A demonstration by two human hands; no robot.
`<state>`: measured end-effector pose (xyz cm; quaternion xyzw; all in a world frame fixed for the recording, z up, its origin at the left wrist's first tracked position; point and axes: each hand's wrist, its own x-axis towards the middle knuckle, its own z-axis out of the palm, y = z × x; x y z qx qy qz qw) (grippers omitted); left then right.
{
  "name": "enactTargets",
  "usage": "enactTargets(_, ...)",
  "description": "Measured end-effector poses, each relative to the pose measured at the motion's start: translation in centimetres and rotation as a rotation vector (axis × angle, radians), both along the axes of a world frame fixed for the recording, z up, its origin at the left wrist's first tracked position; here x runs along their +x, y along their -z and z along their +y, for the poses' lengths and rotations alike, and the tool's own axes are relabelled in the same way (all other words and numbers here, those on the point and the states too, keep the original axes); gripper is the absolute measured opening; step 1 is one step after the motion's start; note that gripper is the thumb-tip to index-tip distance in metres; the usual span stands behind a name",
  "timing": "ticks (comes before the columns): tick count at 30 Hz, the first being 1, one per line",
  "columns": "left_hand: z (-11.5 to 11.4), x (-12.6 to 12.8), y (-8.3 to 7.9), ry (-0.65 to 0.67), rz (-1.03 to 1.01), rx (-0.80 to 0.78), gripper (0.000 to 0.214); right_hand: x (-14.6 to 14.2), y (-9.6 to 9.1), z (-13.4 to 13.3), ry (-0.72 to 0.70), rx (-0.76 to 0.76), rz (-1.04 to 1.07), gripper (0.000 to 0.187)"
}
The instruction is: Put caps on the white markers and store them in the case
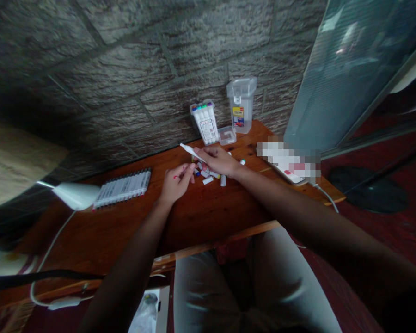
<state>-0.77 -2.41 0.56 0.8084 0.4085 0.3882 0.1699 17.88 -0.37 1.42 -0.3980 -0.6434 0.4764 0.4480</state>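
Note:
My right hand [217, 160] is closed around a white marker [190, 150], its narrow end pointing up and to the left. Just below and left of it, my left hand [177, 183] has its thumb and fingers drawn together; what they hold, if anything, is hidden. Small red marks show on the back of that hand. Under and between both hands lie several loose short marker caps [208, 180], mostly white, some with blue, yellow or green parts. A blue-ended piece shows right beside my left fingertips.
Against the stone wall stand a case of colour-tipped markers [207, 124], a small clear lid [228, 135] and a tall clear container [243, 104]. A row of white markers [123, 187] lies left, beside a white lamp [76, 195]. A blurred-out object [287, 162] with a cable lies right.

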Motion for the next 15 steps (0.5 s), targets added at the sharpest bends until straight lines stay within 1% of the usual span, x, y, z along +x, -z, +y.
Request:
enactTargets(3,0.05,-0.03,0.09,0.000,-0.007,-0.005,0.049,-0.02,0.07,0.13,0.010,-0.021,-0.004,0.053)
enactTargets(9,-0.03,-0.08,-0.01,0.004,0.018,0.009,0.050,-0.07,0.17,0.37,0.008,-0.046,-0.013,0.058)
enactTargets(15,-0.25,0.14,-0.31,0.011,0.000,0.010,0.051,0.03,-0.19,0.00,0.023,-0.034,-0.025,0.055)
